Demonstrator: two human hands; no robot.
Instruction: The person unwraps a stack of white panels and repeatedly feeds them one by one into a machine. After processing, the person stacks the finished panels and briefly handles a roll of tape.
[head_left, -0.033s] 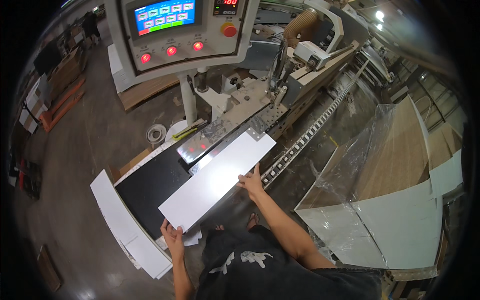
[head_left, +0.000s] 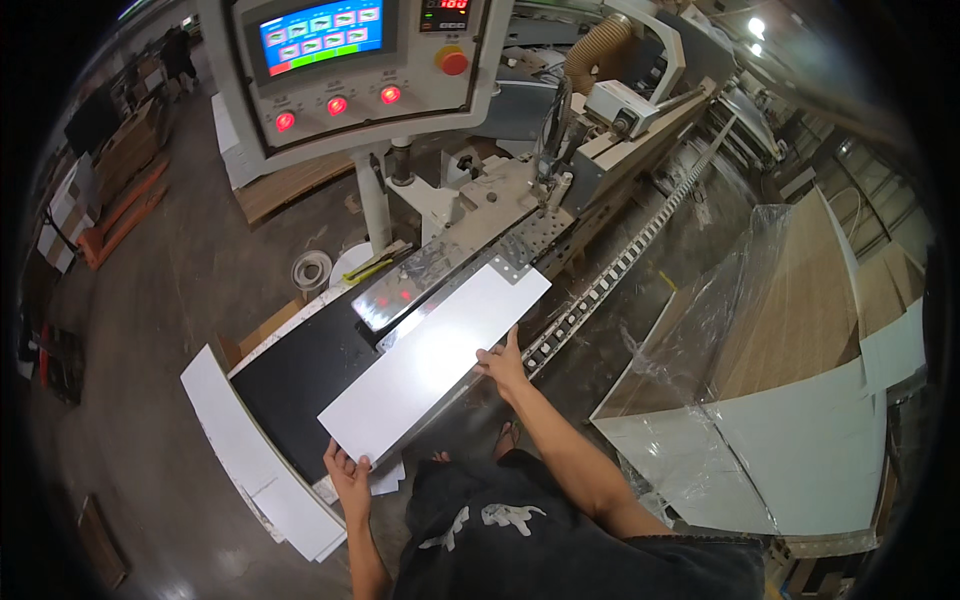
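A long white board (head_left: 430, 365) lies slantwise over the infeed end of an edge banding machine, its far end on a perforated metal plate (head_left: 522, 252). My left hand (head_left: 348, 475) grips the board's near left corner, with fingers at the end and thumb on top. Along the right-hand long edge, my right hand (head_left: 503, 364) pinches it, thumb above and other fingers partly hidden. Beside the board is the machine's black bed surface (head_left: 290, 375). A shiny metal guide (head_left: 400, 290) runs along the board's far side.
A control panel (head_left: 350, 110) with lit buttons stands ahead at the left. White strips (head_left: 250, 465) lie left of the bed. A roller track (head_left: 600, 290) runs away to the right. Plastic-wrapped sheets (head_left: 760, 400) are stacked at the right. A tape roll (head_left: 311, 268) is behind the bed.
The view has shifted very slightly. Both hands keep their hold on the white board, which has hardly moved.
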